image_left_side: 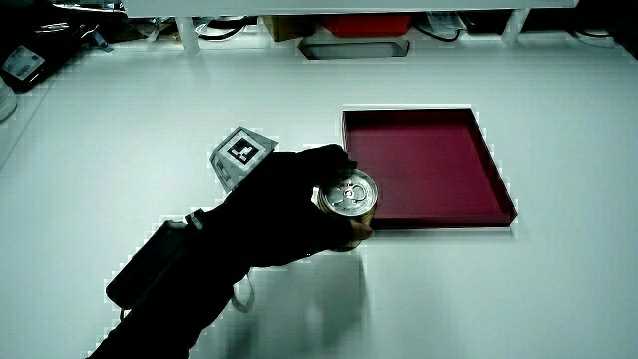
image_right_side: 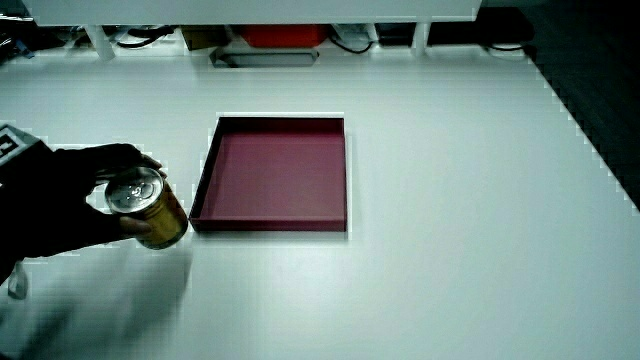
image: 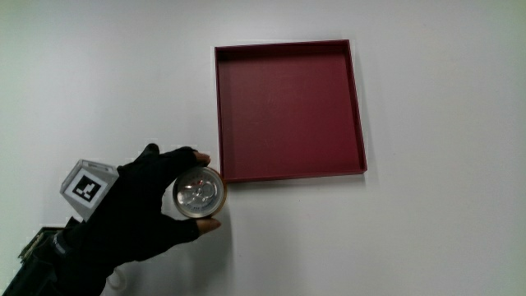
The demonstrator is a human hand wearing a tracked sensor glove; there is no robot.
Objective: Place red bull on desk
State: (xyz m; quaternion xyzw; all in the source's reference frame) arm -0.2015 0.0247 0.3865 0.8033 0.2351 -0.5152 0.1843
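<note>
Main view looks straight down on a white table (image: 427,238) that fills the picture, and the biggest thing on it is a square, shallow, dark red tray (image: 356,107) with low walls and nothing lying in it. Both side views show the same tray (image_left_side: 495,179) (image_right_side: 345,170) lying flat on the table, with a low partition (image_left_side: 329,8) along the table's edge farthest from the person. Next in size is the hand (image: 140,205) in its black glove, with the forearm running toward the person; it hovers beside the tray's corner that lies nearest the person, not over the tray itself. On the back of the hand sits a small white cube (image: 86,187) with a black pattern, seen also in a side view (image_left_side: 242,153). Smallest is the can (image: 198,193), which the fingers (image: 185,159) wrap around from the side, thumb and fingers closed on its body, so the hand is grasping it. From above only the can's silver top with its pull tab shows. In a side view the can (image_right_side: 150,212) shows a golden body and tilts a little, its top leaning toward the person. It lies just beside the tray's near corner; whether its base touches the table cannot be told.
</note>
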